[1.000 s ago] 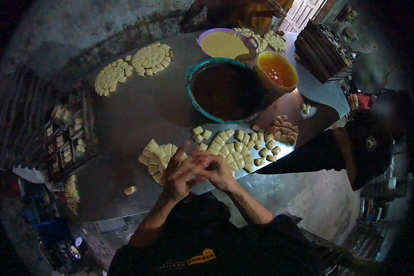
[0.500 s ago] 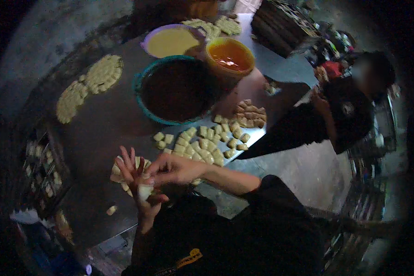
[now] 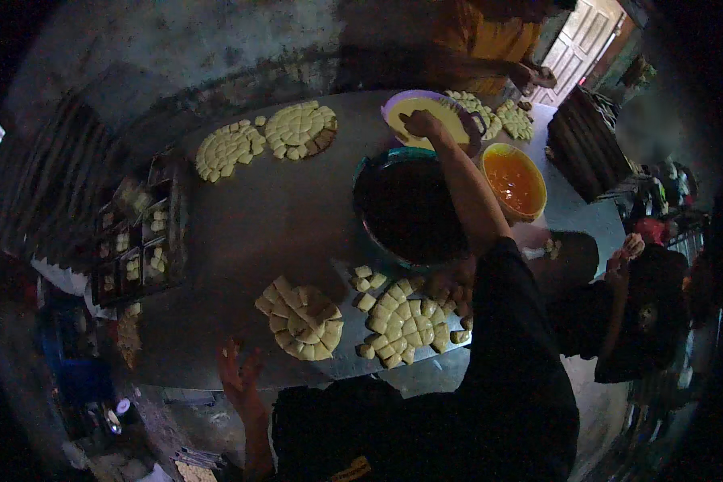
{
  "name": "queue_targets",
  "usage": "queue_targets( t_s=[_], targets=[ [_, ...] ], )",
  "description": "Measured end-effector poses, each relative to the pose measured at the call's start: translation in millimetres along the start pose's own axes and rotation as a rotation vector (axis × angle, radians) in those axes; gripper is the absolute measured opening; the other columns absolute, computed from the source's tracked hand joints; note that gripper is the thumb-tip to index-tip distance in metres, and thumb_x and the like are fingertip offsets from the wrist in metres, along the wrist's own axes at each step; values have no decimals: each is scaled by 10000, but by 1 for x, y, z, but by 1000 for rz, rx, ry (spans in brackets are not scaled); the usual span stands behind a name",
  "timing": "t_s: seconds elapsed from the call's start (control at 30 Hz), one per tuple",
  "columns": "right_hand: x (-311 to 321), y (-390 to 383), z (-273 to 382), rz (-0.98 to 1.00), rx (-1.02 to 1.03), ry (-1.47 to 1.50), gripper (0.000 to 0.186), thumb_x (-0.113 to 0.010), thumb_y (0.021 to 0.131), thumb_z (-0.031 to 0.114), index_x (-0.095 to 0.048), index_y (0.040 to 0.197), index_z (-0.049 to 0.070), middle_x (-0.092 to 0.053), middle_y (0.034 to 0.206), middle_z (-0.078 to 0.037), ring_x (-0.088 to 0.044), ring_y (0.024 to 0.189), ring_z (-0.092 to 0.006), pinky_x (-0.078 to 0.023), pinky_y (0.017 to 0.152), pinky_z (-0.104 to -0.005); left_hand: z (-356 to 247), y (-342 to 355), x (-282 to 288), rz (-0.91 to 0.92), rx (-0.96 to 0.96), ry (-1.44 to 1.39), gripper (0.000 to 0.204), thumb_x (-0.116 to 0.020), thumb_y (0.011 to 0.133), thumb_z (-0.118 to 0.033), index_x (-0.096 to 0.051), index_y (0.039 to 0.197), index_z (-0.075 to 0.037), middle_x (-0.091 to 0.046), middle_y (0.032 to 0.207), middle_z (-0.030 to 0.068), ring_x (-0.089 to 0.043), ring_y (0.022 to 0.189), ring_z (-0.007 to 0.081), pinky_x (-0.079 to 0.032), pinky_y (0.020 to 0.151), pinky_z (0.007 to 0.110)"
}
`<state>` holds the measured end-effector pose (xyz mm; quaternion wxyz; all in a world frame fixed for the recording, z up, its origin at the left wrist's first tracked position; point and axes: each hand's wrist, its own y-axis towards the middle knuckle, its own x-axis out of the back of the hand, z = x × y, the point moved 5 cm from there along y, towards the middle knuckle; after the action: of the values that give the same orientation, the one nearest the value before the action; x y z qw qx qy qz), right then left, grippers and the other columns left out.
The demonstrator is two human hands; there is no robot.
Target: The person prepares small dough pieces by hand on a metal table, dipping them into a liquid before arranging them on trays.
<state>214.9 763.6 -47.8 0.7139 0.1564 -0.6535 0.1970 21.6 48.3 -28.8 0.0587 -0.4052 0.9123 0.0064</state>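
While right hand [image 3: 420,123] dips, purple bowl [image 3: 402,102] of pale yellow batter

The purple bowl [image 3: 430,112] is sitting at the far side of the grey table, upright, showing a pale yellow filling, and the right hand [image 3: 420,124] is dipping into its near edge. The round stack of pale yellow cut pieces [image 3: 300,320] is lying at the near edge of the table, packed into a disc, and the left hand [image 3: 238,371] is hovering just below it, fingers spread.
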Motion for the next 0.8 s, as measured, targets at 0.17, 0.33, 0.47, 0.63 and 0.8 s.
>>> queue_targets(
  t_s=[0.17, 0.33, 0.47, 0.63, 0.8],
  targets=[
    [-30, 8, 41, 99, 281, -170, 483, -466, 949, 450, -600, 1250, 98, -666, 1144, -196, -628, 1102, -354, -519, 891, -489, 0, -37, 57, -248, 15, 32, 754, -460, 965, -553, -228, 1534, -116, -335, 1539, 144, -559, 1190, 342, -480, 931, 463],
    [3, -1, -4, -212, -95, 17, 405, -479, 935, 332, -613, 1218, 74, -692, 1061, -206, -688, 924, -392, -565, 784, -485, 7, -48, 82, -338, 92, 116, 730, -478, 967, -505, -230, 1535, -120, -349, 1537, 121, -564, 1194, 341, -455, 972, 471],
    [13, -13, 40, -6, 28, -50, 427, -483, 944, 388, -619, 1206, 80, -645, 1160, -234, -622, 1101, -383, -520, 887, -508, 4, -53, 85, -318, 66, 94, 708, -508, 964, -460, -256, 1524, -110, -373, 1521, 127, -561, 1200, 344, -459, 968, 473],
    [7, -23, 34, -18, 88, -155, 487, -473, 948, 462, -620, 1164, 51, -660, 1101, -222, -631, 1076, -370, -530, 837, -513, -15, -28, 70, -193, -27, 55, 663, -515, 972, -439, -304, 1495, -92, -408, 1490, 125, -582, 1158, 336, -491, 912, 436],
    [35, -54, 39, -230, -227, 179, 567, -461, 952, 528, -619, 1136, 16, -680, 1021, -191, -654, 985, -314, -535, 781, -519, -28, -5, 37, -44, -33, 3, 557, -491, 994, -386, -385, 1438, -67, -462, 1448, 131, -579, 1169, 315, -479, 941, 444]
  ],
)
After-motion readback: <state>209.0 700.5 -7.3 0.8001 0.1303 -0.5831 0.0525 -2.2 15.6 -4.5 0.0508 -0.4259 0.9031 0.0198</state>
